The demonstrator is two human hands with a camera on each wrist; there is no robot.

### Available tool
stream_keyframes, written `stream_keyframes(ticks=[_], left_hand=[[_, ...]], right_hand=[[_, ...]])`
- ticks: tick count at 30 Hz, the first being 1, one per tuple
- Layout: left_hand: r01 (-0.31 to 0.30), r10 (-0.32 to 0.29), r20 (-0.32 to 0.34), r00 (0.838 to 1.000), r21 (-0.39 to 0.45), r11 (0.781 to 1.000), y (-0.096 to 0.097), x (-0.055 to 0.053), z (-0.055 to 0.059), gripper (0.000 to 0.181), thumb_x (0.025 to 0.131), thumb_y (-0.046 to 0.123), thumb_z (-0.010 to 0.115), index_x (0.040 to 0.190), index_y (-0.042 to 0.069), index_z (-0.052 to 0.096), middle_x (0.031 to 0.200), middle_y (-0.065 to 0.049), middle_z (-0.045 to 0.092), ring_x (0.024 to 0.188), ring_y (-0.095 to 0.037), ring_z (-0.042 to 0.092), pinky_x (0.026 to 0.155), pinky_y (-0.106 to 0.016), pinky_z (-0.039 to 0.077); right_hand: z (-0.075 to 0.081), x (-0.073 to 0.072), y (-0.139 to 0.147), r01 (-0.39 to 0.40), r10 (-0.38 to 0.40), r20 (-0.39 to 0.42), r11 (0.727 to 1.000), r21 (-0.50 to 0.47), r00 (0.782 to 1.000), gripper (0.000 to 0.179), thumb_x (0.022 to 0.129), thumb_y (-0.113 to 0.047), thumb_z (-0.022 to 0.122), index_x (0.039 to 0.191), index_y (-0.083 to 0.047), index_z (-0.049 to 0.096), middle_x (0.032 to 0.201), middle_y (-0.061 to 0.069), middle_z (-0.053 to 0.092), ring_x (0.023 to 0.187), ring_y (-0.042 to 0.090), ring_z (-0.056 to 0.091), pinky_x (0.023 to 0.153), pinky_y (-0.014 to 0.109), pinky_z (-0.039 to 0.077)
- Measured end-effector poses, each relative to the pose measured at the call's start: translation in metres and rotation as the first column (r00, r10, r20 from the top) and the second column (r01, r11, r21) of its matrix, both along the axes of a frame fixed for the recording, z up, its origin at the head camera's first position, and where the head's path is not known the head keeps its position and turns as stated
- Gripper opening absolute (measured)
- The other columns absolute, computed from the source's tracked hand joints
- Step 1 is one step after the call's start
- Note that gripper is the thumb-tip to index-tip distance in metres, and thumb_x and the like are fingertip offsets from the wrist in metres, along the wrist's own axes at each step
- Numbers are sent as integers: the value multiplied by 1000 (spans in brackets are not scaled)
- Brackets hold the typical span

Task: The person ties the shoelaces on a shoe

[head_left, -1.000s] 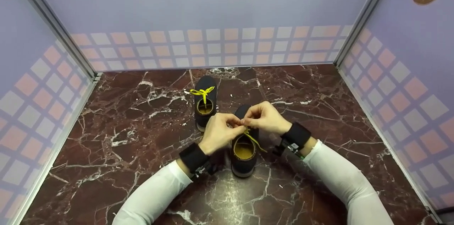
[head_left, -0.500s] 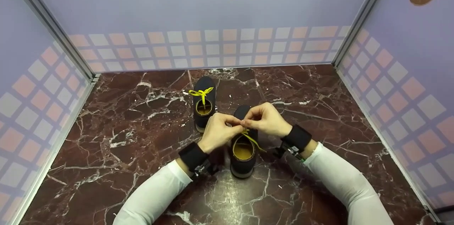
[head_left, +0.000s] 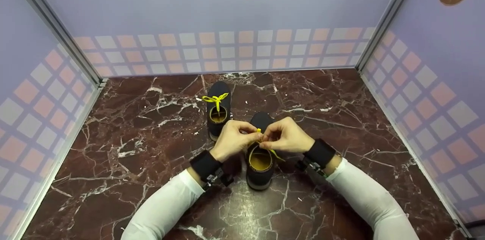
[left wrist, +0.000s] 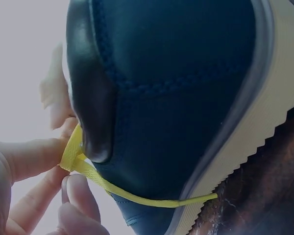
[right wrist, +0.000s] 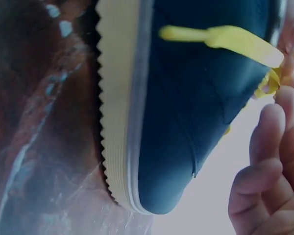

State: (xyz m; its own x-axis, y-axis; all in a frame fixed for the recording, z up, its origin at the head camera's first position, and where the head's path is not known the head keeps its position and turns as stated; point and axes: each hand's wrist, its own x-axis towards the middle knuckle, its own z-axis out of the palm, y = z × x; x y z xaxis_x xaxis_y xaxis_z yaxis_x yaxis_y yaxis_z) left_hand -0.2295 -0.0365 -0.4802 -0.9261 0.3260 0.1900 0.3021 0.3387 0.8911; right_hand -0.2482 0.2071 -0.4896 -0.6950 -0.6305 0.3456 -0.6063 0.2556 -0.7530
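A dark shoe [head_left: 260,184] with a yellow lining lies in front of me, toe pointing away. Over its tongue, my left hand [head_left: 235,137] pinches a loop of the yellow shoelace [left wrist: 71,152] between thumb and finger; a bit of that loop shows above the fingertips in the head view. Close beside it, my right hand [head_left: 290,137] holds the lace low at the knot, thumb and index together, other fingers curled. One loose lace end [right wrist: 186,34] hangs down the shoe's side in the right wrist view. The knot itself is mostly hidden by fingers.
A second dark shoe [head_left: 214,128], its yellow lace tied in a bow [head_left: 216,98], stands just left and farther back. Both are on a dark red marbled tabletop [head_left: 151,179]. Patterned panels [head_left: 242,13] enclose the back and both sides.
My right hand has moved slightly down and toward me, its fingertips leaving the left fingertips for the knot. A yellow loop now shows above the left fingers. Both shoes stay put.
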Motion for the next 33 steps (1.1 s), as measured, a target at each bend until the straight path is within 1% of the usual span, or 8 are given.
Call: stream_keyframes(ticks=[4, 7, 11, 16, 19, 24, 28, 33], left_hand=[[11, -12, 31, 999, 33, 999, -2, 0, 0, 14, 92, 18, 90, 100, 6, 89, 89, -12, 86, 62, -1, 64, 56, -17, 50], [8, -9, 32, 999, 27, 1000, -2, 0, 0, 14, 92, 20, 90, 100, 8, 90, 90, -10, 87, 67, 1, 67, 61, -17, 52], [2, -4, 58, 998, 36, 999, -2, 1, 1, 15, 92, 21, 91, 100, 9, 90, 86, -5, 86, 70, -1, 69, 65, -17, 54], [1, -18, 137, 990, 119, 993, -1, 2, 0, 15, 92, 16, 90, 100, 4, 89, 75, 2, 80, 68, -10, 69, 62, -18, 53], [-8, -24, 185, 982, 166, 986, 0, 2, -1, 14, 92, 13, 89, 100, 2, 88, 71, 7, 75, 67, -14, 68, 59, -19, 51], [-15, -32, 245, 969, 190, 982, 3, 2, -1, 14, 92, 12, 88, 99, 0, 87, 68, 10, 70, 67, -12, 64, 60, -20, 49], [-28, -35, 287, 957, 214, 976, 5, 1, -1, 13, 93, 11, 87, 99, 0, 86, 68, 9, 70, 65, -10, 63, 56, -20, 46], [-58, -53, 375, 925, 278, 959, 6, 0, -2, 12, 93, 11, 87, 101, 1, 86, 71, 5, 73, 63, -10, 62, 51, -20, 41]], right_hand=[[1, 2, -2, -21, 24, -58, 999, 43, 998, 8, 92, -14, 93, 89, -12, 86, 77, 5, 82, 65, 0, 66, 62, 14, 51], [2, 3, -2, -13, 17, -85, 999, 52, 996, 5, 94, -12, 90, 90, -11, 87, 79, 6, 83, 66, 0, 63, 62, 13, 48], [4, 2, 2, 11, -8, -46, 998, 65, 999, 7, 96, -7, 85, 90, -10, 87, 76, 7, 80, 61, 0, 55, 58, 14, 41], [5, -1, 7, 55, -58, 30, 993, 109, 998, 10, 95, -6, 83, 86, -10, 86, 70, 7, 77, 57, 0, 52, 57, 14, 40], [4, -2, 7, 55, -63, 56, 990, 131, 996, 11, 96, -8, 83, 86, -10, 86, 72, 8, 78, 57, 1, 54, 59, 15, 43], [4, -2, 3, 71, -79, 59, 988, 134, 995, 10, 96, -10, 83, 86, -10, 86, 73, 10, 79, 59, 1, 57, 59, 15, 44], [3, -2, 0, 94, -100, 69, 991, 93, 993, 3, 94, -8, 86, 96, -8, 84, 82, 11, 82, 67, 2, 66, 64, 17, 52], [2, -1, -3, 89, -90, 60, 996, 27, 994, 24, 92, -5, 88, 115, -4, 78, 96, 13, 84, 76, 5, 72, 69, 19, 59]])
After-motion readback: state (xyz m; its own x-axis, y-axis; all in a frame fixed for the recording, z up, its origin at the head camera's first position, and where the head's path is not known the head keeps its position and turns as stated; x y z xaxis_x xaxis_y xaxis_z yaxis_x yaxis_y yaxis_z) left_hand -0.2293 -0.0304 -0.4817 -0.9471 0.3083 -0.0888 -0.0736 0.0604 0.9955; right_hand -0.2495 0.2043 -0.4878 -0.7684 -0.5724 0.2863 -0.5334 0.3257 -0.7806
